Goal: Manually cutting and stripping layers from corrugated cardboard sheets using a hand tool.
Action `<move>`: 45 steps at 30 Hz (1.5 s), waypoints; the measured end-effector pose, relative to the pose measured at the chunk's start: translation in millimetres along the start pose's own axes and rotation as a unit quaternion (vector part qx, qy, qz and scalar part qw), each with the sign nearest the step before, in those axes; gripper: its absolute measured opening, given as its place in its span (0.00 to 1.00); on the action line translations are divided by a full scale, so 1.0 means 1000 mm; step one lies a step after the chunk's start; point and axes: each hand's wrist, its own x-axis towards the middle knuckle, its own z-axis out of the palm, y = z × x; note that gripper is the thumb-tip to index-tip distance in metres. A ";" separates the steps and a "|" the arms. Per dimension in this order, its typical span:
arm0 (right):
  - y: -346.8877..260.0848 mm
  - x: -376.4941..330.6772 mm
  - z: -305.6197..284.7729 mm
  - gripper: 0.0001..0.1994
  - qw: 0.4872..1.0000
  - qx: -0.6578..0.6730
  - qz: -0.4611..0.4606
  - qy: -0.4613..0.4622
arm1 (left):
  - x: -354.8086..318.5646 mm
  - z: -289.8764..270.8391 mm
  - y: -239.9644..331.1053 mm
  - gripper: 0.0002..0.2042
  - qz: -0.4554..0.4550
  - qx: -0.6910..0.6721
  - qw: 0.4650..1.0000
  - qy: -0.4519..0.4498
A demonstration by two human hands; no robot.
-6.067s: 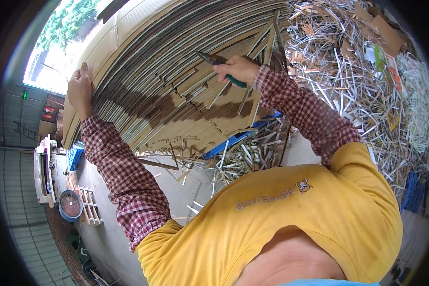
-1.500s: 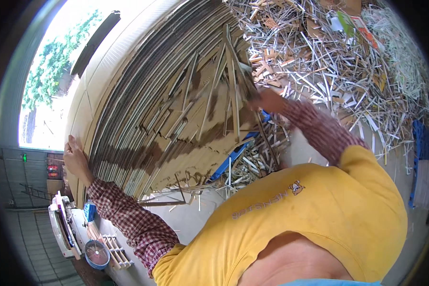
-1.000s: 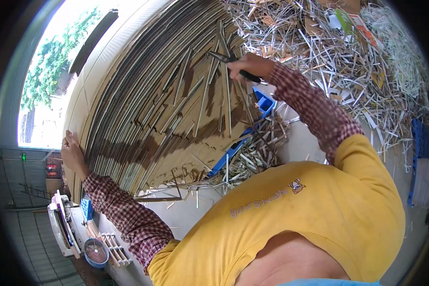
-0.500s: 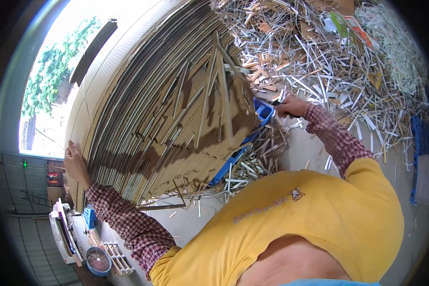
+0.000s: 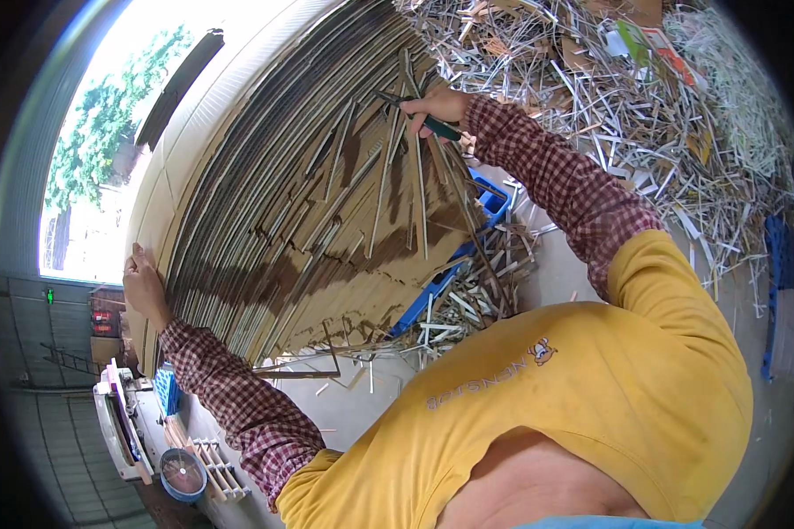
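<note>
A tall stack of cardboard sheets (image 5: pixel 273 203) leans in front of me, its layered edges showing as brown and pale stripes. At its lower left, my left hand (image 5: pixel 146 286) holds the stack's pale outer edge with bent fingers. My right hand (image 5: pixel 441 108) grips a green-handled tool (image 5: pixel 439 128) with a dark, narrow, pointed end; its exact kind is too small to make out. The point lies over the upper right part of the stack, close to several loose cardboard strips (image 5: pixel 417 189) that hang down across the layers.
A large heap of cut cardboard and paper strips (image 5: pixel 582 115) covers the upper right. A blue pallet (image 5: pixel 432 300) shows under the stack's lower right edge, with scraps beside it. At the lower left are a round blue-rimmed fan (image 5: pixel 183 476) and a wooden rack (image 5: pixel 220 470).
My right hand has swung up and to the left with the tool, from beside the blue pallet to the stack's upper right part. The left hand stays at the stack's edge.
</note>
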 end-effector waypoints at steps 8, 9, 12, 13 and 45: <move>-0.019 -0.002 0.000 0.25 0.997 -0.004 -0.065 0.049 | -0.002 0.002 0.001 0.24 0.022 -0.017 0.999 0.047; -0.018 -0.003 0.001 0.25 0.998 -0.001 -0.036 0.041 | -0.001 0.002 0.001 0.24 0.029 -0.004 0.999 0.045; -0.010 -0.004 0.002 0.26 1.000 -0.011 -0.020 0.003 | 0.000 0.002 0.000 0.24 0.029 -0.024 0.998 0.046; -0.007 -0.004 0.003 0.26 0.999 -0.007 -0.039 0.004 | 0.001 0.002 -0.001 0.24 0.028 -0.004 0.999 0.045; 0.007 -0.049 -0.019 0.23 0.984 -0.034 -0.171 -0.026 | 0.001 -0.004 0.002 0.24 0.021 0.027 0.999 0.018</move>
